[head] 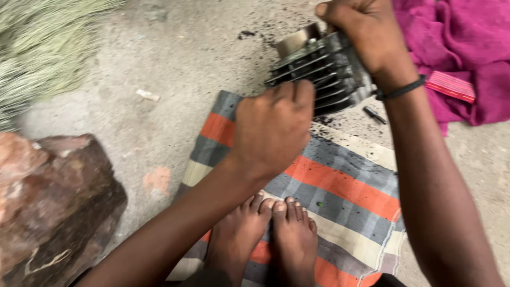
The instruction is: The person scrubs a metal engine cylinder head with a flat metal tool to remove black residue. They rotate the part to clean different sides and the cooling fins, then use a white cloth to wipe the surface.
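A dark, finned metal engine cylinder point(324, 69) is held tilted above the ground at the top middle. My left hand point(273, 127) is closed against its near fins. My right hand point(361, 32) grips its far upper side, a dark band on the wrist. The shiny sleeve of the cylinder point(295, 40) pokes out at the upper left. Whether my left hand holds a small tool is hidden by its fingers. My two bare feet point(265, 239) rest on a striped orange, grey and cream cloth point(340, 191) below the cylinder.
A large reddish-brown rock point(53, 202) lies at the lower left. Dry grass point(42, 48) fills the top left corner. A magenta cloth point(457, 48) with a small red flat packet point(450, 85) lies at the top right. A small dark metal piece point(374, 114) and black grit lie on the concrete.
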